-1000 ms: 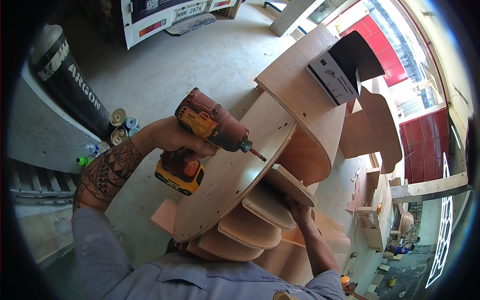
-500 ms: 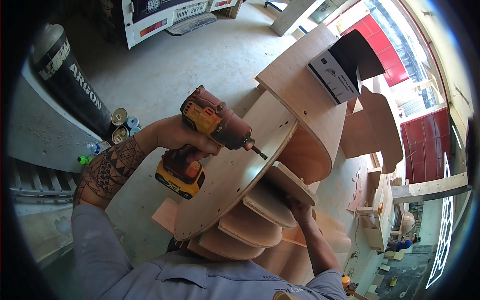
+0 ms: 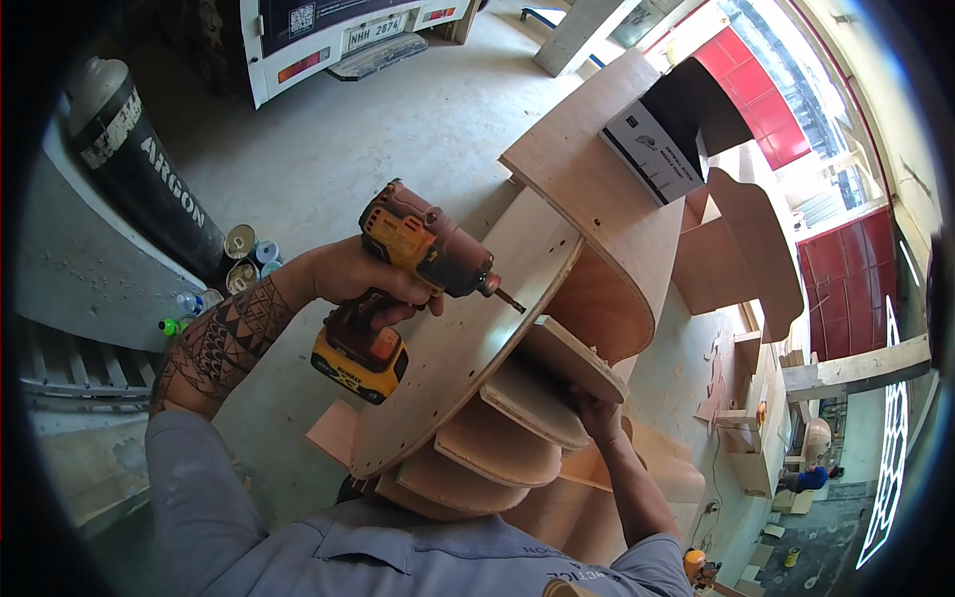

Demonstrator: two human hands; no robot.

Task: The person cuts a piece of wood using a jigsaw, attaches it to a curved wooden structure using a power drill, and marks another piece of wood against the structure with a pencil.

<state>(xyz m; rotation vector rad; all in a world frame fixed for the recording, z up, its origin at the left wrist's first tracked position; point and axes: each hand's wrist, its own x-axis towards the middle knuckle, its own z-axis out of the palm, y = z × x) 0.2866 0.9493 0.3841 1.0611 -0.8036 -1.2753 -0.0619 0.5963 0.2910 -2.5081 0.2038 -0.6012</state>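
Note:
My left hand (image 3: 370, 277) is closed round the grip of a yellow and dark red cordless driver (image 3: 423, 239). Its bit points at the large round-edged plywood panel (image 3: 448, 343), close to its curved edge; whether the tip touches cannot be made out. Several rounded shelf boards stick out below that panel. My right hand (image 3: 597, 416) is at the outer end of the uppermost rounded board (image 3: 575, 360), closed on it, with its fingers partly hidden between this board and the one beneath (image 3: 532, 406).
A screw box (image 3: 652, 159) sits on the plywood top (image 3: 597, 159). An argon cylinder (image 3: 149, 174) and several cans (image 3: 241, 241) stand left. A vehicle (image 3: 328, 35) is at the top. Curved wooden furniture (image 3: 741, 249) stands right; a person in blue (image 3: 804, 480) is beyond.
The view has shifted slightly. The driver has moved a little relative to the large panel, still in my left hand. My right hand keeps its hold. The distant person has changed posture.

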